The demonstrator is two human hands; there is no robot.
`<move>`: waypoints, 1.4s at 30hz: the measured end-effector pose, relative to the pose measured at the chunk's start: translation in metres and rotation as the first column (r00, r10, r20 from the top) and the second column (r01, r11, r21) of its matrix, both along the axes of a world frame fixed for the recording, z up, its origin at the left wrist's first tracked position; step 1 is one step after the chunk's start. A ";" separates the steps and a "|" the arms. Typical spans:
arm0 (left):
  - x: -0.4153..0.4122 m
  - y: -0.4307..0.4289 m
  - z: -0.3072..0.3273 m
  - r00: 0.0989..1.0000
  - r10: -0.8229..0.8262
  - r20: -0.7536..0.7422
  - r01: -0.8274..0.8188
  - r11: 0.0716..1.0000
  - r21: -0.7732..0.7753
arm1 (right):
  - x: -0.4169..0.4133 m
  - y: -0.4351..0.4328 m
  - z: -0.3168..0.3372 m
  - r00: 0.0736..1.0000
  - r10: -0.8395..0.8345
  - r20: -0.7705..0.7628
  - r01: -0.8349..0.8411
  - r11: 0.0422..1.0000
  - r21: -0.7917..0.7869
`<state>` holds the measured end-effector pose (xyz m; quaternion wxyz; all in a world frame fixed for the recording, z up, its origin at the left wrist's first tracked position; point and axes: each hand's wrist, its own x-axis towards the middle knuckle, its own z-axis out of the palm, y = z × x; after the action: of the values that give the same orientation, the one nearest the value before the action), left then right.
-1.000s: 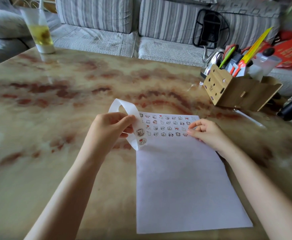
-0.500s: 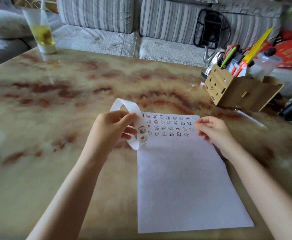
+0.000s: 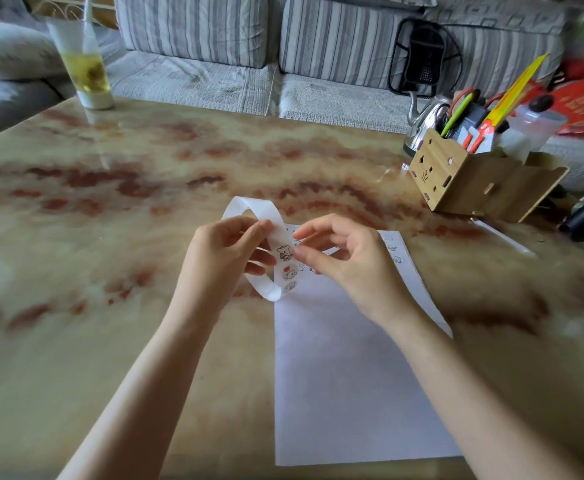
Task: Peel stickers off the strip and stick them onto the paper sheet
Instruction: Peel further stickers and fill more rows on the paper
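**Left hand** (image 3: pixel 228 258): grasps the white, glossy, ribbon-like backing strip (image 3: pixel 272 216), thumb on its face and fingers behind. The strip curls in an open loop held above the beige, red-veined marble table (image 3: pixel 145 174). It is by the far left corner of the plain white paper sheet (image 3: pixel 352 375), which lies flat on the table.

**Right hand** (image 3: pixel 349 268): fingers curled, with fingertips (image 3: pixel 300 253) at the edge of the small bear sticker (image 3: pixel 284 252) on the strip. I cannot tell whether they have the edge pinched or only touch it.

**Handling, as I judge it:**
- The strip is near weightless, limp and slick-faced. It will buckle if pushed, so it wants support from behind, right under the sticker being lifted.
- The sticker is thin and flexible, presumably tacky underneath, and liable to crease or fold onto itself. It is best raised at its rim with a nail, then carried by the smallest margin.
- The sheet is thin, matt and light, and may shift or lift when a sticker is pressed down.

**Sheet condition:** small stickers (image 3: pixel 392 248) sit in rows along its far end, partly hidden by my right hand.
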<state>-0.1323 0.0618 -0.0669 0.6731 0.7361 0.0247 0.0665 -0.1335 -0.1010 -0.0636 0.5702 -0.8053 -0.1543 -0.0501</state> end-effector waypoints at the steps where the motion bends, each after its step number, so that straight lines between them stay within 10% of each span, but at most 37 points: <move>1: 0.000 0.000 0.000 1.000 0.001 0.002 -0.001 1.000 -0.001 | 0.000 0.001 0.000 1.000 -0.005 -0.003 0.005 1.000 0.021; 42: -0.004 -0.005 -0.004 0.979 -0.136 -0.153 0.134 0.991 -0.025 | -0.002 -0.001 -0.008 0.995 -0.065 0.073 0.075 0.987 -0.143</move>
<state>-0.1360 0.0573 -0.0709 0.6776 0.7340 0.0273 -0.0367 -0.1351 -0.1020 -0.0717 0.5024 -0.8474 -0.1485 -0.0862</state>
